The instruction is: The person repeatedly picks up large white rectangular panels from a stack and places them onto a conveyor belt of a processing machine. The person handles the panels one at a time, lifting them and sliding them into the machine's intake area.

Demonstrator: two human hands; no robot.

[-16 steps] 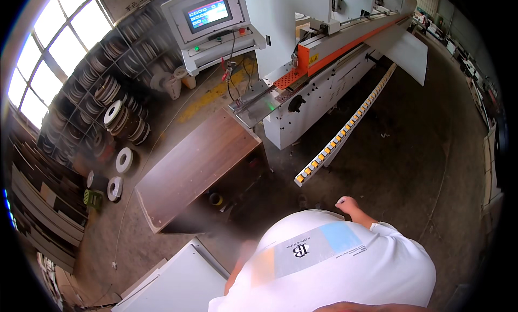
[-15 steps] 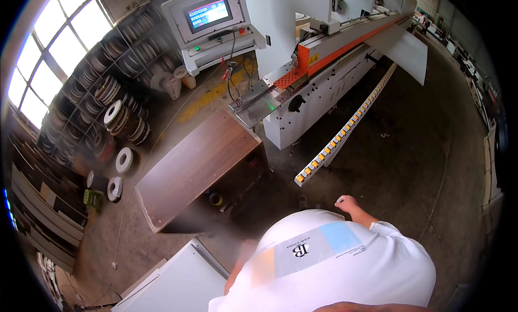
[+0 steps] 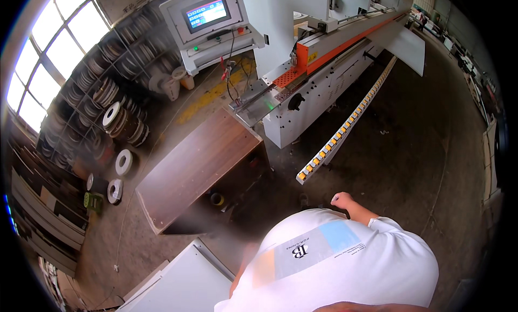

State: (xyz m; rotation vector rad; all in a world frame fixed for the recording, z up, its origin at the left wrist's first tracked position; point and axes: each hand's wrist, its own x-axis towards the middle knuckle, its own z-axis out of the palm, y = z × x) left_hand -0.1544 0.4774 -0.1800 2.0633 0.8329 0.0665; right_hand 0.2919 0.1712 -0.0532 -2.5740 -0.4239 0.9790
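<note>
My right hand (image 3: 341, 200) is at my front right, its fingers curled closed. Whatever it may hold is hidden. Nearest to it is the end of a long roller rail (image 3: 324, 154) with yellow rollers, apart from the hand. Low against my white shirt, my left hand (image 3: 250, 252) shows only as a faint blur, so its fingers cannot be made out. Beside that arm lies a white panel (image 3: 189, 282). Ahead of it stands a brown wood-grain table (image 3: 197, 169), with a roll of tape on a shelf under its top.
Beyond the table stands a long white and orange machine (image 3: 318, 91) with a control panel (image 3: 208, 26), its screen lit. Racks of edging rolls (image 3: 100, 91) line the left, with loose rolls (image 3: 123, 162) on the floor. Stacked boards (image 3: 46, 204) lean at far left.
My right hand has shifted slightly left and up. My left forearm has moved a little to the right. The table and machine stay put.
</note>
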